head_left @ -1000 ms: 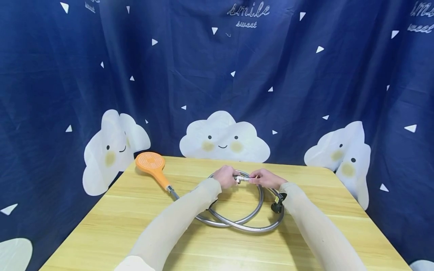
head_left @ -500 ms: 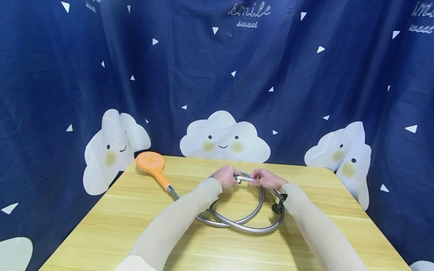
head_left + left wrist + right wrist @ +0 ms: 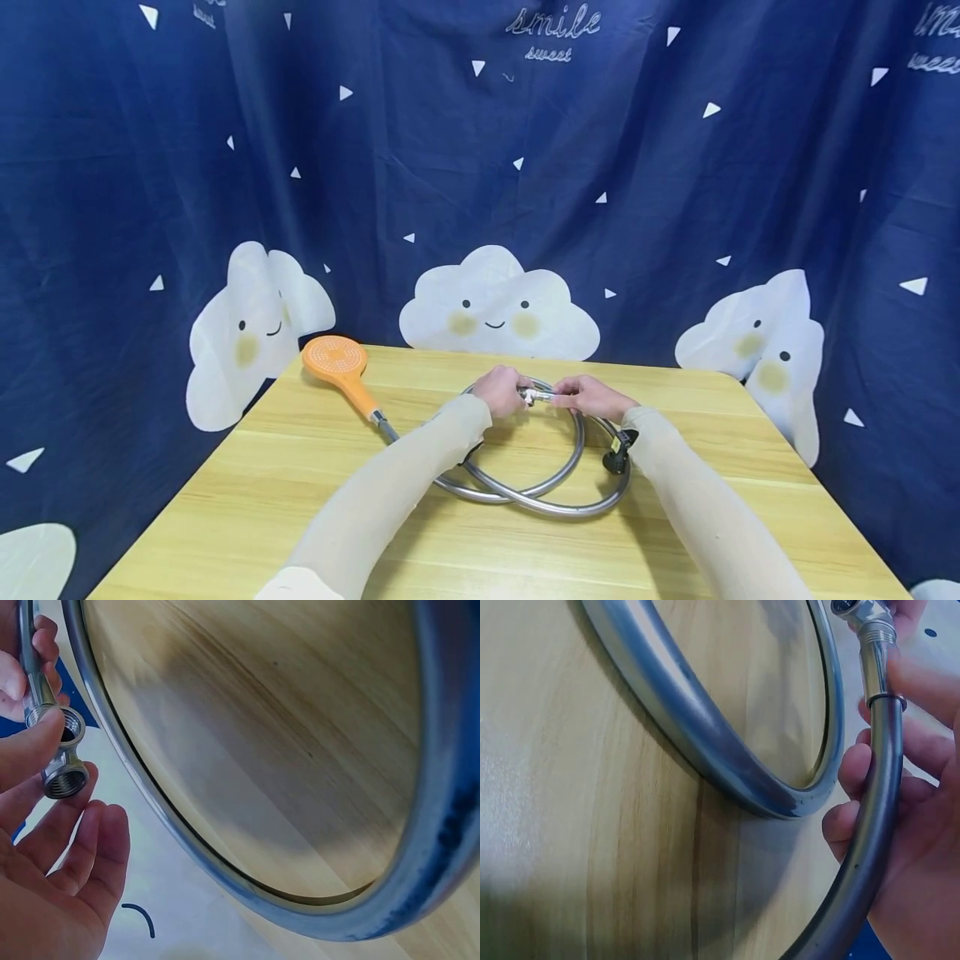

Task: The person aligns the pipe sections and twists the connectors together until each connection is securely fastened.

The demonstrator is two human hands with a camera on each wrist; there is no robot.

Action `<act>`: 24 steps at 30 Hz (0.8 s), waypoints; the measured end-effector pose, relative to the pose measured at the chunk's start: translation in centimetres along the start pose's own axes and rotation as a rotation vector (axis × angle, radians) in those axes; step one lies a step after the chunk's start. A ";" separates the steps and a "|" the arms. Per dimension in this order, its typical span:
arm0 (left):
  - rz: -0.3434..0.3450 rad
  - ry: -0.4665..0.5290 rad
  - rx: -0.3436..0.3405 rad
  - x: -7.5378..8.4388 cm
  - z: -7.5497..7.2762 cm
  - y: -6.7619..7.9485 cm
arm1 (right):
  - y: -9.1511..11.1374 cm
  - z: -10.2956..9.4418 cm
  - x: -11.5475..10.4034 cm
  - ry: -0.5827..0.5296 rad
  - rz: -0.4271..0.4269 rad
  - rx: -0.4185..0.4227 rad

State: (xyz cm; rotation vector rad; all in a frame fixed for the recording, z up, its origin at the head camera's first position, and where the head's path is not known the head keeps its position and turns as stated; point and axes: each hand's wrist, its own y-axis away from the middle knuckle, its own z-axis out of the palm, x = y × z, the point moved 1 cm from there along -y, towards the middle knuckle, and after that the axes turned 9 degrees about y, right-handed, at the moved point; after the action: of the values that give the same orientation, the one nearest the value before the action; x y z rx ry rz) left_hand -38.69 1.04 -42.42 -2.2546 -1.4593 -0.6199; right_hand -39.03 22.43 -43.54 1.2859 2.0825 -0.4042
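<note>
My left hand [image 3: 502, 392] pinches a small metal tee fitting [image 3: 69, 756] between thumb and fingers. Two threaded openings of the tee face the left wrist view. My right hand [image 3: 596, 397] grips the shiny metal nut [image 3: 874, 667] at the end of a grey shower hose [image 3: 885, 772], its fingers curled around hose and nut. The nut meets the tee, with a few threads showing at the joint. From there the hose loops over the table below both hands. Its other end joins an orange shower head [image 3: 334, 357] lying face up at the far left.
The wooden table [image 3: 450, 558] spreads under everything. Close behind its back edge hangs a dark blue curtain [image 3: 450, 167] with white clouds. A black wrist camera [image 3: 617, 454] on the right wrist sits right over the hose loop.
My right fingers shift slightly around the nut. Both arms, the tee, the hose loops and the shower head stay in place.
</note>
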 end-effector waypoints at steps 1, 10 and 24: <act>-0.001 0.002 0.002 0.0 0.0 0.0 | 0.0 0.0 0.1 -0.015 0.001 0.010; -0.011 0.027 -0.001 0.0 -0.1 -0.2 | 0.1 -0.1 -0.1 0.010 -0.023 0.009; 0.028 0.038 0.002 0.3 -0.7 0.3 | 0.7 -0.1 -1.4 -0.027 -0.032 0.028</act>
State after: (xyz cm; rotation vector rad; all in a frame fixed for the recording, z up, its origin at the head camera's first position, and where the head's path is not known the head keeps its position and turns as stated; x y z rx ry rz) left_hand -38.35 0.79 -41.73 -2.2454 -1.4073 -0.6496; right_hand -38.04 21.91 -42.48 1.2579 2.0835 -0.4636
